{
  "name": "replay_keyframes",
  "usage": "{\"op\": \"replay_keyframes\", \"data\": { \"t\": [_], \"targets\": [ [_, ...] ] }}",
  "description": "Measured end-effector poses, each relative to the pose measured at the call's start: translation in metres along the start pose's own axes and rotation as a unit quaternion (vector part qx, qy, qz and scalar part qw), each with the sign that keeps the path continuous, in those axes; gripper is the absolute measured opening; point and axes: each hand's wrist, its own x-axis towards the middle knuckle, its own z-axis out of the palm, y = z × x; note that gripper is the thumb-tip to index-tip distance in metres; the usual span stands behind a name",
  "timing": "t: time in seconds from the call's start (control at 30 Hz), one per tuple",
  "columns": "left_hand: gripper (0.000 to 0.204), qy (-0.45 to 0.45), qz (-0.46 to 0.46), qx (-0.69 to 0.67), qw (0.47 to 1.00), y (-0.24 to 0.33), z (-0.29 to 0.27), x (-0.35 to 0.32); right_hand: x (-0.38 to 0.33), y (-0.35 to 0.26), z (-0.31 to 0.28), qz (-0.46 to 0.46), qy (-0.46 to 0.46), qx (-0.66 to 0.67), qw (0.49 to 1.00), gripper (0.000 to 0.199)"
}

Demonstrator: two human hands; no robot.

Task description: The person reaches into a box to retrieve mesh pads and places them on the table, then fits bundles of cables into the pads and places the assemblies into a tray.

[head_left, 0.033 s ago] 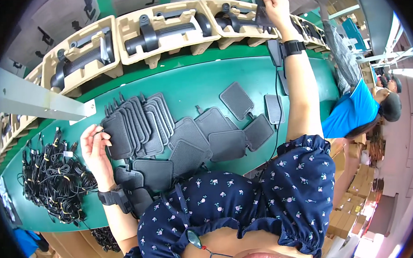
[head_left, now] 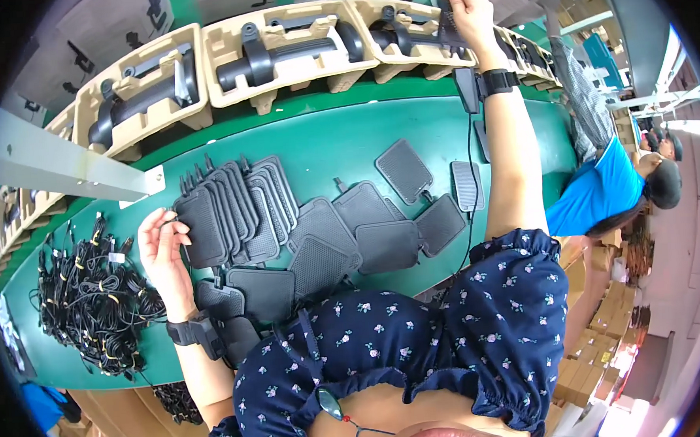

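Note:
My right hand (head_left: 470, 10) reaches far forward and pinches a black mesh-textured pad (head_left: 449, 30) held upright over a beige molded tray (head_left: 363, 14). Black parts lie in that tray, partly hidden by the pad. My left hand (head_left: 164, 248) is at the left end of a row of overlapping black flat pads (head_left: 242, 196). Its curled fingers grip the edge of the front pad (head_left: 201, 232), a rounded rectangle with a short tab. More loose black pads (head_left: 387, 246) lie on the green table (head_left: 326, 144) to the right.
A heap of bundled black cables (head_left: 93, 299) lies at the left. A white metal post (head_left: 62, 166) stands on the table's left side. Further beige trays (head_left: 216, 87) with black parts line the far edge. A co-worker in blue (head_left: 602, 189) is at the right, near cardboard boxes (head_left: 601, 332).
The whole scene sits a few pixels further right, trays included. Both hands keep their places and their holds.

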Motion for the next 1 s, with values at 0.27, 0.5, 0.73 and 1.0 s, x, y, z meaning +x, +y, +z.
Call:
{"op": "replay_keyframes", "data": {
  "t": [0.27, 0.5, 0.73, 1.0],
  "targets": [
    [0.026, -0.015, 0.008, -0.004, 1.0, -0.004, -0.003, -0.001, -0.002, 0.004, 0.011, 0.033, 0.025, 0.061, 0.997, 0.014],
    [0.025, 0.001, 0.01, 0.008, 1.0, 0.001, -0.003, -0.002, -0.001, 0.011, 0.032, 0.013, 0.035, -0.006, 0.999, 0.016],
    [0.023, -0.01, 0.009, -0.001, 1.0, -0.001, 0.008, -0.002, -0.036, 0.056, 0.037, 0.121, -0.058, 0.03, 0.99, 0.021],
    [0.025, -0.006, 0.018, 0.028, 0.999, 0.003, 0.003, -0.006, -0.006, 0.055, 0.034, -0.031, 0.034, -0.052, 0.998, 0.015]
  ]
}}
